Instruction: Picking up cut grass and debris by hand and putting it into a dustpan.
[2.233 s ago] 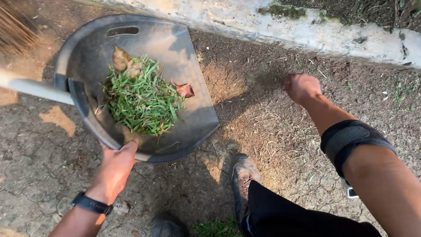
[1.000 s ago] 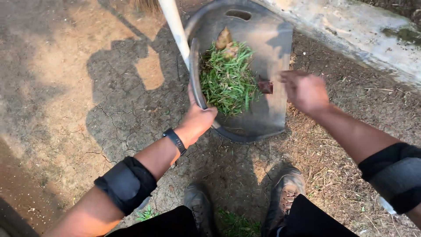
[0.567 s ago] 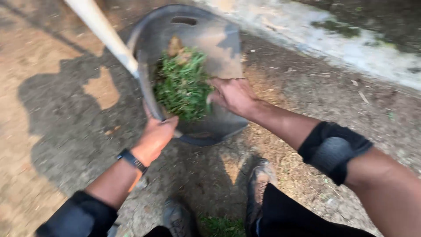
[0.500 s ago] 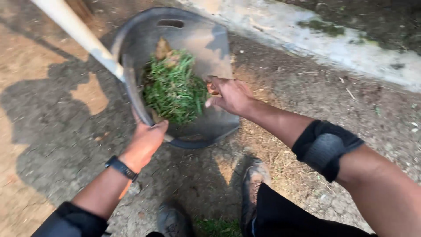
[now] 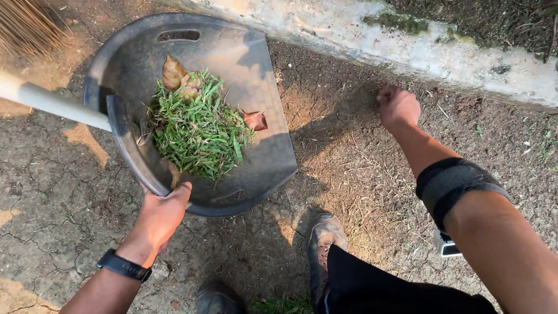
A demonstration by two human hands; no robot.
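Note:
A dark grey plastic scoop pan (image 5: pixel 256 145) lies on the dirt, holding a pile of green grass clippings (image 5: pixel 196 129) and a few dry brown leaves (image 5: pixel 174 71). My left hand (image 5: pixel 160 212), with a black wristband, grips the pan's near rim. My right hand (image 5: pixel 398 106) is down on the bare soil to the right of the pan, close to a concrete kerb, with the fingers curled against the ground; what it pinches is hidden. A black strap wraps my right forearm.
A pale broom handle (image 5: pixel 52 103) crosses the pan's left edge, with straw bristles (image 5: pixel 29 26) at top left. A mossy concrete kerb (image 5: pixel 418 52) runs along the top. My shoes (image 5: pixel 322 238) stand on cracked dirt below the pan.
My right hand has left the pan and reached right to the soil by the kerb. The left hand keeps its hold on the rim.

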